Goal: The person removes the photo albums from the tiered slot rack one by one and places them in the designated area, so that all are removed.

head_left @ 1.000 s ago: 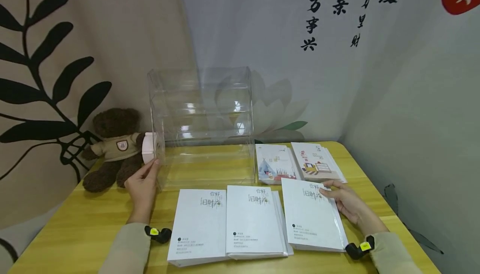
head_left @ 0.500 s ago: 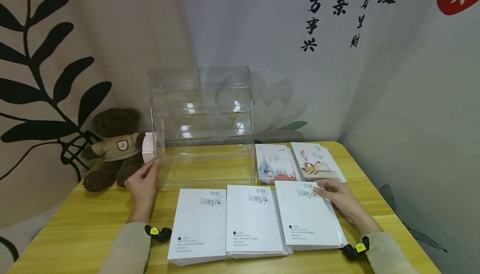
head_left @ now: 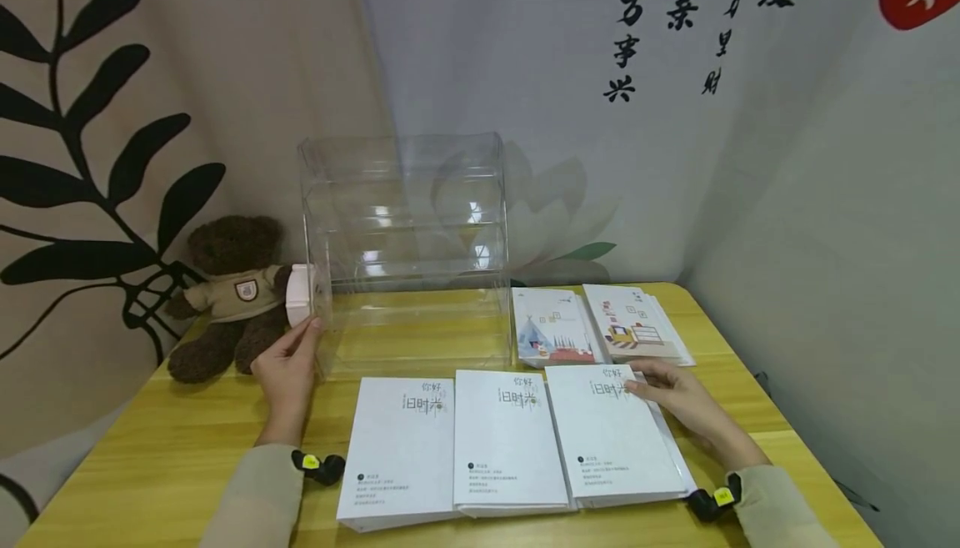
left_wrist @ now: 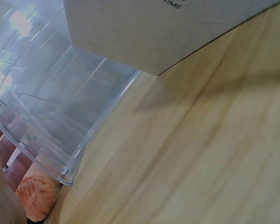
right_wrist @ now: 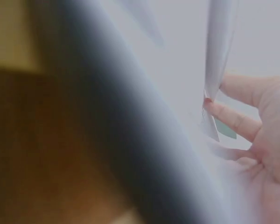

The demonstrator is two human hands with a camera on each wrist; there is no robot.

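A clear plastic tiered rack [head_left: 501,231] stands at the back middle of the table. My left hand [head_left: 287,377] pinches its lower left front edge, with the thumb on one side and fingers behind the clear panel [left_wrist: 42,112] in the left wrist view. Three white books [head_left: 401,452] with Chinese lettering lie in a row in front. On the rightmost white book [head_left: 611,444], my right hand [head_left: 686,406] grips the upper right edge, thumb on the cover. Blurred white pages fill much of the right wrist view, with fingertips [right_wrist: 214,106] at their edge.
Two stacks of illustrated books [head_left: 555,335] lie right of the rack. A brown teddy bear [head_left: 238,306] sits to the left, beside a pale box-like object [head_left: 298,294]. An orange yarn ball [left_wrist: 36,193] shows behind the rack's corner. Curtains hang behind.
My right hand has moved the rightmost white book leftward, up against the middle book. The left hand stays at the rack's edge.
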